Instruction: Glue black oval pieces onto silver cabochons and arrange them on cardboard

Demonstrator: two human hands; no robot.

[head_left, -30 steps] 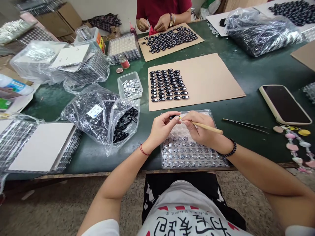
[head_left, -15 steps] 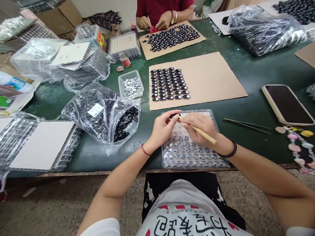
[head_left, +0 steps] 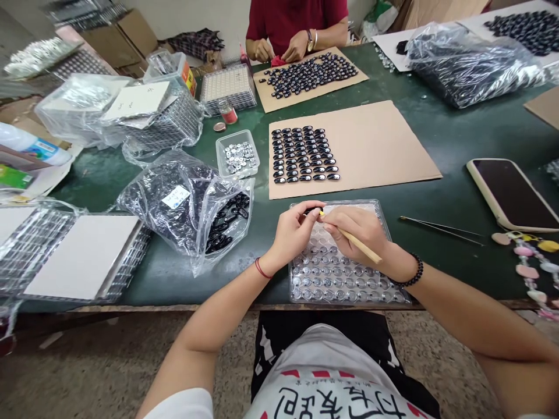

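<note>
- Our left hand (head_left: 297, 233) pinches a small black piece (head_left: 312, 210) between thumb and fingers; the fingers cover much of it, so we cannot tell its full outline.
- Our right hand (head_left: 358, 230) grips a slim wooden stick (head_left: 361, 248) like a pen, its blunt end slanting back toward our right wrist.
- A yellow tip (head_left: 322, 213) shows right at the black piece, between our two sets of fingertips; we cannot tell whether it touches.
- Both hands work above the far part of a clear tray (head_left: 340, 300), which lies near our edge of the bench (head_left: 441, 262) and carries rows of round, shiny parts (head_left: 336, 283).
- Just beyond the tray we have a cardboard sheet (head_left: 388, 142), with glossy black pieces in neat rows (head_left: 303, 155) on its left part.
- To the left of that sheet stands a plastic tub (head_left: 241, 174) with small silvery discs (head_left: 239, 156) inside.
- Nearer us, a clear bag (head_left: 152, 180) lies with its mouth open toward our left hand, showing loose black parts (head_left: 227, 224).
- On our right lie tweezers (head_left: 441, 229), a phone (head_left: 515, 193) face up and a string of pastel beads (head_left: 528, 272).
- Across from us, a co-worker's hands (head_left: 282, 49) hold something red (head_left: 278, 61) beside another cardboard sheet crowded with black pieces (head_left: 310, 73).
</note>
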